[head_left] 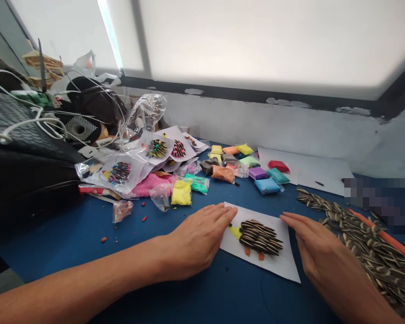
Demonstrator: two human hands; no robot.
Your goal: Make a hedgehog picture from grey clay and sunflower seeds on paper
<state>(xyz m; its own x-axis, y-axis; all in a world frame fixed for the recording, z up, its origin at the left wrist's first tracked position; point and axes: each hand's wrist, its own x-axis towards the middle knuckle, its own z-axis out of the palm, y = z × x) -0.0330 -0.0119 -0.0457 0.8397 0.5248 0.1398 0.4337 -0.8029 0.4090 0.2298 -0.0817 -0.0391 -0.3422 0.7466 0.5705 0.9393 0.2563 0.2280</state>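
A white paper sheet (pixel 289 264) lies on the blue table, bearing a hedgehog figure (pixel 259 237) with sunflower seeds as spines. Its face is yellow clay (pixel 235 232), with a dark nose and eye, and two orange-brown feet (pixel 261 256) show below. My left hand (pixel 199 240) rests along the sheet's left edge, fingers stretched out and close together, their tips at the upper left corner. On the other side, my right hand (pixel 327 252) is at the right edge with straight fingers, fingertips near the upper right corner. Neither hand holds anything.
Sunflower seeds (pixel 367 243) pile up at right, with an orange stick (pixel 384 234) among them. Beyond the sheet lie clay packets, such as a blue packet (pixel 268 186) and a yellow packet (pixel 181 192). Bagged hedgehog pictures (pixel 135 168) and a black bag (pixel 27 180) fill the left.
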